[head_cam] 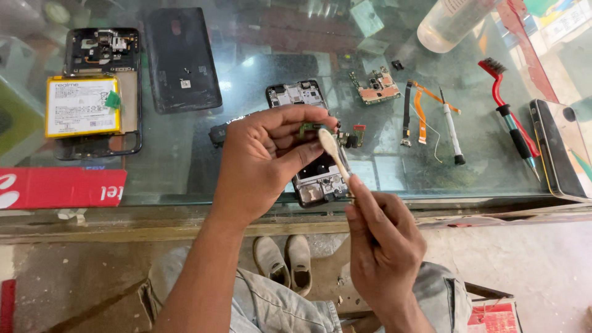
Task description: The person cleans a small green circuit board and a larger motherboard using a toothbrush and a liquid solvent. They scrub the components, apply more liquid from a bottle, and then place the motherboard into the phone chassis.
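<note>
My left hand point(262, 163) pinches a small green circuit board point(345, 135) between thumb and fingers, held above the glass counter point(259, 55). My right hand point(382, 243) grips a pale brush-like stick point(335, 155) by its lower end, with its rounded whitish tip resting against my left thumb next to the board. Beneath both hands lies an opened phone frame point(311, 179) on the glass, partly hidden by my fingers.
An opened phone with a yellow battery point(81, 106) and a dark back cover point(180, 58) lie far left. A small board point(376, 86), flex cables point(416, 111), a white screwdriver point(452, 131), a red-handled brush point(509, 108), a phone point(564, 151) and a clear bottle point(450, 21) sit right.
</note>
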